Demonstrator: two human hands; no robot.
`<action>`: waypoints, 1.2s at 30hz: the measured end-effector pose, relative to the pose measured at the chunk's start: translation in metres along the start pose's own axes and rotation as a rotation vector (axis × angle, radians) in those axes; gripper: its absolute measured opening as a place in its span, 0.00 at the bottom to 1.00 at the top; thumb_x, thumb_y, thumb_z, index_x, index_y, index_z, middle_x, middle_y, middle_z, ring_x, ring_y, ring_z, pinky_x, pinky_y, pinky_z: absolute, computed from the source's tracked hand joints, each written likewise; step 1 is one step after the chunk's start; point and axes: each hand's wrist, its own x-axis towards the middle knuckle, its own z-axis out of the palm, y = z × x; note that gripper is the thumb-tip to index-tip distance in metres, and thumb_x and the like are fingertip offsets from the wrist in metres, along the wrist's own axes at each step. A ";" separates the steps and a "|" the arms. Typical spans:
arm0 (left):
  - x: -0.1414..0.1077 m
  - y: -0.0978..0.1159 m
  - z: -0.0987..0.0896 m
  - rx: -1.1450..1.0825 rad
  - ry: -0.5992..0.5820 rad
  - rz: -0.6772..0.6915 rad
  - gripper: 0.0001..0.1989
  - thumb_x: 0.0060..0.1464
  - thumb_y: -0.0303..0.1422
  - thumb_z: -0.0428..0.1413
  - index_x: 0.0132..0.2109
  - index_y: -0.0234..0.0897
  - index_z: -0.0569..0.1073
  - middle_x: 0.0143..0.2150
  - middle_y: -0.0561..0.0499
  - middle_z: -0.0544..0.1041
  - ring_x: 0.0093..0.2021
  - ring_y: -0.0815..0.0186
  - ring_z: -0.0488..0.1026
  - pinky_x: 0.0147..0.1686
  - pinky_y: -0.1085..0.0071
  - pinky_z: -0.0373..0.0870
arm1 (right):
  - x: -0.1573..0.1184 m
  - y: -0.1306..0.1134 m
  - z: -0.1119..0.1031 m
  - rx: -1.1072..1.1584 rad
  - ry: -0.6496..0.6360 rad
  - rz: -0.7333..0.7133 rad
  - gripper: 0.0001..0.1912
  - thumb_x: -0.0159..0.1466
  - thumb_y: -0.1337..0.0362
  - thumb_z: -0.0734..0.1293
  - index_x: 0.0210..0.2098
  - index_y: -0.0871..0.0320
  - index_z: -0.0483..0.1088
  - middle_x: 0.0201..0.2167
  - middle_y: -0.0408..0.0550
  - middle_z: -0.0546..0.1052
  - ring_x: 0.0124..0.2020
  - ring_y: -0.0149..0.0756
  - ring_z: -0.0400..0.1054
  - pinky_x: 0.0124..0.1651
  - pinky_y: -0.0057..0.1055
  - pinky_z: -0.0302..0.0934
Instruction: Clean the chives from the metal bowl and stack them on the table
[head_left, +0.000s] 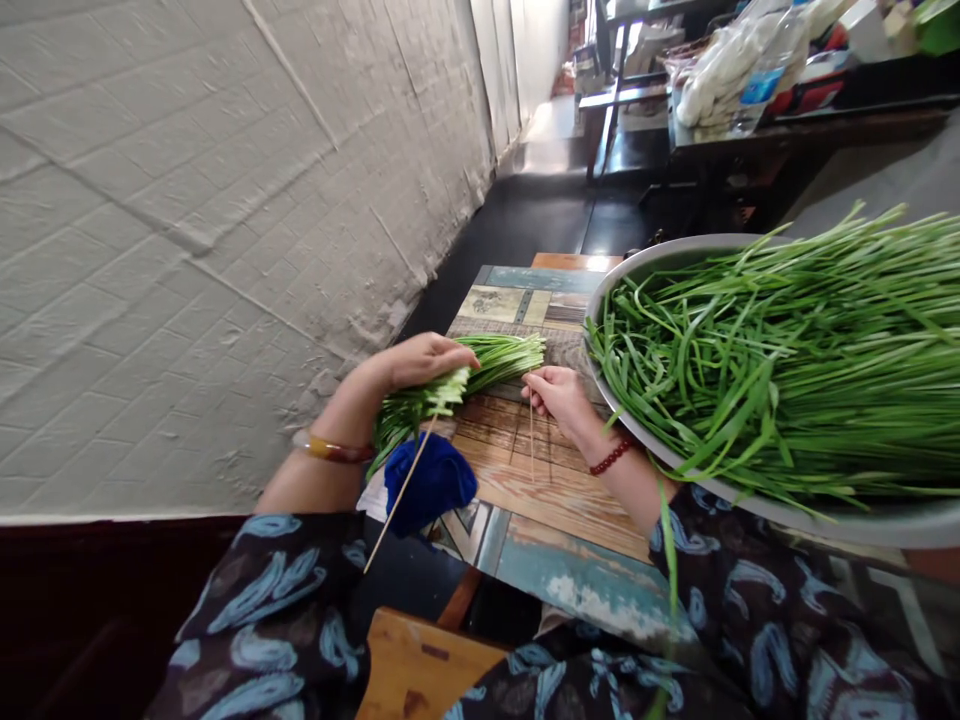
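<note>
The person has two hands: one left hand point(431, 360) and one right hand point(559, 397). I count two thin sticks point(401, 493) point(532, 440) and two bunches of green stalks point(447, 393) point(510, 357). Of each following thing there is one: large basin point(862, 528), blue cloth point(436, 482), bangle point(341, 453), red bead bracelet point(611, 457), blue-labelled plastic bottle point(760, 88). The green leaves point(810, 370) in the basin are too many to be counted.

Left hand point(426, 362) palm-down and curled, right hand point(559, 394) in a fingertip pinch.
</note>
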 end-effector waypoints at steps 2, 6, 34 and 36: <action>0.018 0.008 0.019 0.108 -0.124 0.020 0.27 0.58 0.52 0.50 0.43 0.36 0.83 0.33 0.50 0.81 0.34 0.63 0.73 0.37 0.71 0.68 | 0.000 0.000 -0.001 0.007 -0.003 -0.001 0.09 0.60 0.70 0.68 0.23 0.61 0.70 0.18 0.41 0.74 0.15 0.22 0.60 0.15 0.18 0.51; 0.032 0.009 0.037 0.305 -0.197 -0.031 0.24 0.61 0.49 0.49 0.41 0.36 0.83 0.36 0.47 0.83 0.36 0.62 0.76 0.39 0.72 0.68 | 0.000 0.000 -0.004 0.011 -0.025 -0.008 0.08 0.61 0.69 0.67 0.24 0.61 0.71 0.19 0.41 0.75 0.15 0.21 0.60 0.15 0.17 0.51; 0.035 -0.014 0.069 0.261 0.081 -0.026 0.33 0.63 0.48 0.46 0.66 0.31 0.69 0.64 0.39 0.72 0.62 0.51 0.73 0.61 0.62 0.67 | 0.009 0.004 -0.007 -0.219 -0.070 0.017 0.15 0.62 0.72 0.65 0.19 0.61 0.70 0.16 0.43 0.74 0.13 0.22 0.61 0.14 0.17 0.50; 0.037 -0.015 0.068 0.264 0.072 -0.028 0.33 0.63 0.48 0.47 0.66 0.32 0.69 0.65 0.39 0.72 0.63 0.51 0.72 0.61 0.62 0.66 | 0.011 0.007 -0.008 -0.221 -0.069 0.006 0.14 0.62 0.71 0.65 0.20 0.60 0.70 0.16 0.43 0.74 0.13 0.23 0.61 0.14 0.18 0.50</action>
